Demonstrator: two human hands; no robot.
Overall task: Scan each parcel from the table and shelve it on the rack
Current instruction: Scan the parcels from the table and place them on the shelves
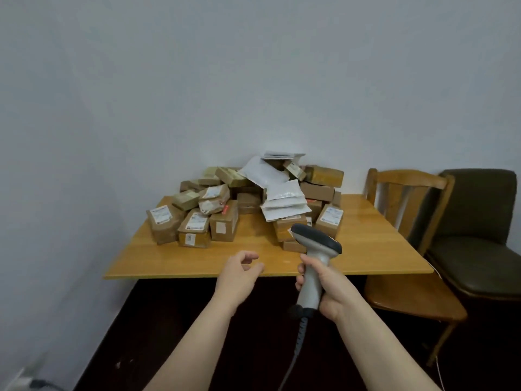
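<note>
Gripping scanner [315, 242] in right hand [331, 289], extend loosely curled, empty left hand [239, 273] to nearest centre-frame parcel [194, 228]; label seemingly faces up.

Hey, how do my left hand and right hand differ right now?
The left hand holds nothing, while the right hand grips the scanner by its handle. The left hand's fingers are loosely curled, with thumb and forefinger apart; the right hand's fingers wrap round the handle. Both are bare and reach toward the front edge of the table, short of the parcels.
</note>
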